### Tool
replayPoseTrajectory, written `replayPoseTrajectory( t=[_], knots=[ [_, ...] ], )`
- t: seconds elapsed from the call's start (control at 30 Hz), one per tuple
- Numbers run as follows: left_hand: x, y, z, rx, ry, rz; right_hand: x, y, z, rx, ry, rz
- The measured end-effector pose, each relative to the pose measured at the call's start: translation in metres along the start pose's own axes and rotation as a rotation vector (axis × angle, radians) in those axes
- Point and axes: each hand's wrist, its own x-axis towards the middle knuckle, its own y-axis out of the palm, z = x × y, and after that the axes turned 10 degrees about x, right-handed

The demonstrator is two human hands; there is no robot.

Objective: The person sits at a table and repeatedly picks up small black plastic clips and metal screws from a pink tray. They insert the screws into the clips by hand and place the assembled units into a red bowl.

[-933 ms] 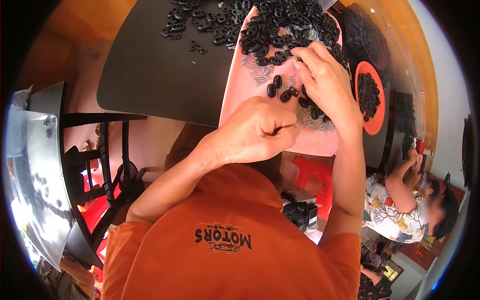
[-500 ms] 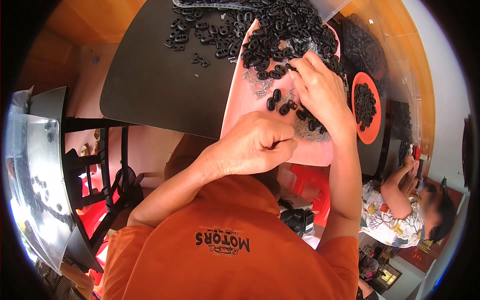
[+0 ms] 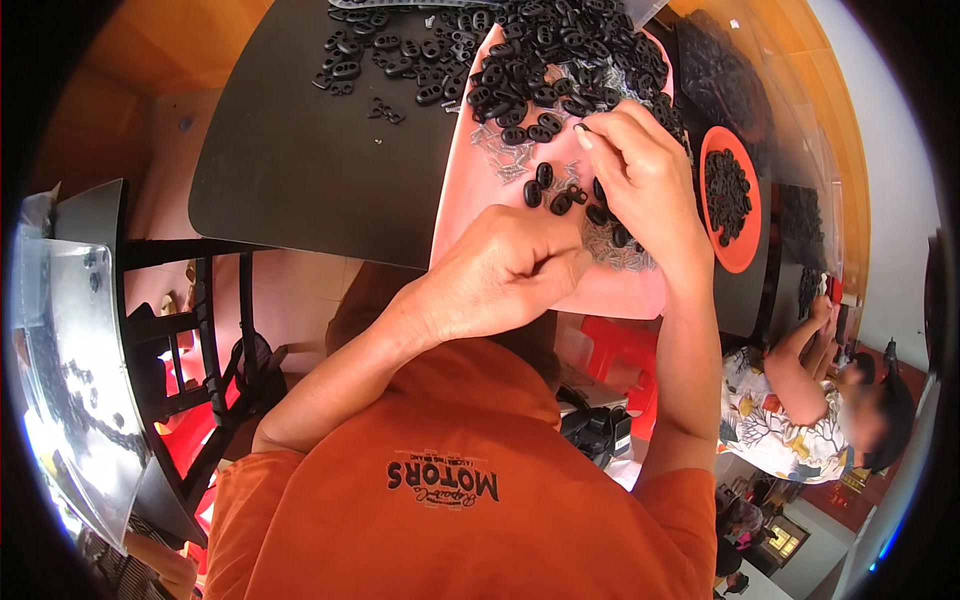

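Observation:
My left hand [image 3: 505, 275] is curled into a loose fist at the near edge of a pink tray [image 3: 457, 205]; whatever it may hold is hidden. Over the tray, my right hand [image 3: 648, 175] pinches a small black plastic piece [image 3: 582, 128] between thumb and forefinger, mostly covered by the fingertips. Black oval cord locks with two holes [image 3: 545, 40] are heaped at the tray's far end. A few loose cord locks [image 3: 545, 175] lie between my hands. Small metal springs [image 3: 505, 150] are scattered on the tray, with another pile of springs [image 3: 615, 247] under my right wrist.
A dark tabletop [image 3: 310, 150] carries the tray, more cord locks [image 3: 415, 60] and a small cluster of black parts [image 3: 385, 110]. An orange-red bowl [image 3: 742, 255] of small black pieces stands right of my right forearm. Another person [image 3: 800, 400] sits at the far right.
My right hand has drawn back from the heap and now shows a small black piece at its fingertips. My left hand stays curled in nearly the same place. The whole view has shifted slightly.

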Motion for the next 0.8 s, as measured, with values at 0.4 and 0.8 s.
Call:
replayPoseTrajectory(
  t=[0.4, 0.8],
  knots=[
    [0.003, 0.005, -0.012, -0.317, -0.260, -0.199, -0.044, 0.005, 0.034, -0.017, -0.207, -0.203],
    [0.000, 0.011, -0.019, -0.349, -0.233, -0.245, -0.060, 0.014, 0.038, 0.030, -0.322, -0.258]
  ],
)
